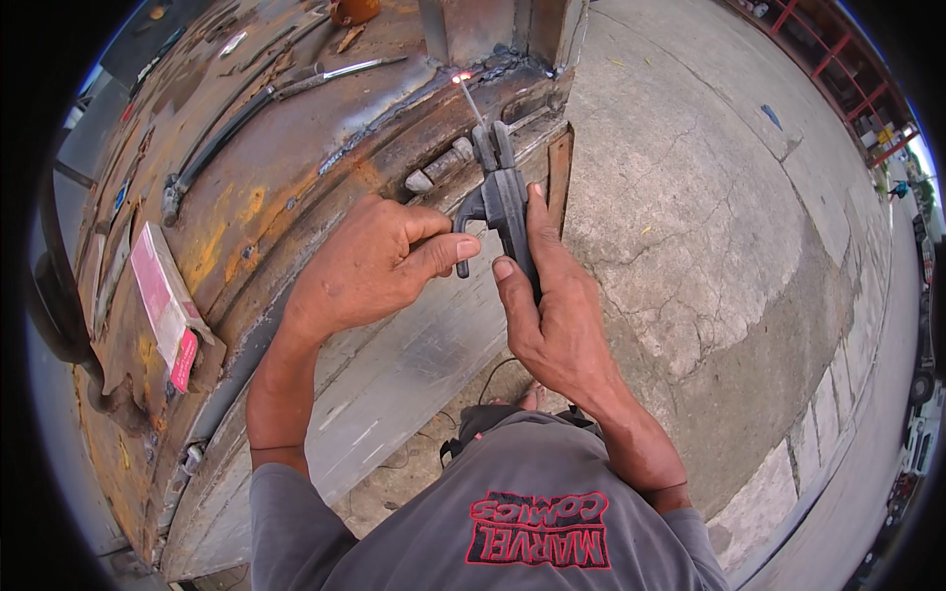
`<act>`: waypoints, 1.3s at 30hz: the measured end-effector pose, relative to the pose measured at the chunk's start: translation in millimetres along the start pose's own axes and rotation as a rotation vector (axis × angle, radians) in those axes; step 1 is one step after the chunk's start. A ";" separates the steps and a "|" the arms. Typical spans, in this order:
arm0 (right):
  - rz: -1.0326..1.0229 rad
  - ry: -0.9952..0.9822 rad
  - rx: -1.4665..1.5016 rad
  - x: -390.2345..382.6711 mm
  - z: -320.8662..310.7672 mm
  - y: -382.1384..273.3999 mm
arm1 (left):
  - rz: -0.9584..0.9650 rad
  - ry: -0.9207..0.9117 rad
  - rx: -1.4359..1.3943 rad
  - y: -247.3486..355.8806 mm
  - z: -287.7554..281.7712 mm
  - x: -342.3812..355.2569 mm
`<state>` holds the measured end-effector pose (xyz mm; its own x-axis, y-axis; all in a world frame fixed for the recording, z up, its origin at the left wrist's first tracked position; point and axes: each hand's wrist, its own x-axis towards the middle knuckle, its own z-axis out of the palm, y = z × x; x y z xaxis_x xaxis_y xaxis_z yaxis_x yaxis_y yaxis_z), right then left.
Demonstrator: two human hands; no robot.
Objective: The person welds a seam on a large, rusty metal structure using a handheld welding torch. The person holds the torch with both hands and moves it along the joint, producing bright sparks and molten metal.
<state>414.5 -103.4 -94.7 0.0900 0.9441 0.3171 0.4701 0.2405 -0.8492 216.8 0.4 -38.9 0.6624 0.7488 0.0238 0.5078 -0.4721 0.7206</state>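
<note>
The electrode holder (503,202) sits upright between both hands, just off the near edge of the rusty steel surface (266,187); its thin welding rod (469,98) reaches up to a glowing tip (460,76) at the seam by the upright post (473,30); the right hand (552,315) has its grip wrapped tight around the holder's handle; the left hand (370,266) has its grip curled, thumb pressed to the holder's lever; a pink-and-white box (163,300) lies near the surface's left edge; both hands are bare, so sparks or hot metal could burn them, and a wavering rod could stick to the seam.
</note>
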 end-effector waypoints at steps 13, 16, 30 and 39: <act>0.009 -0.030 0.034 0.3 0.0 -0.8 | 0.008 0.002 0.052 2.5 0.6 1.2; -0.037 0.027 0.022 0.4 4.1 5.3 | 0.017 -0.006 0.047 0.0 0.5 2.1; -0.044 0.012 0.011 2.7 3.7 5.0 | -0.030 -0.001 0.040 1.7 -1.0 0.5; -0.049 0.052 -0.004 -0.7 2.6 2.6 | -0.023 0.008 0.023 4.9 -1.7 -0.4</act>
<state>413.3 -102.8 -98.3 0.1123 0.9181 0.3801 0.4785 0.2853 -0.8305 218.0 -1.4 -34.3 0.6462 0.7631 0.0133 0.5353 -0.4656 0.7047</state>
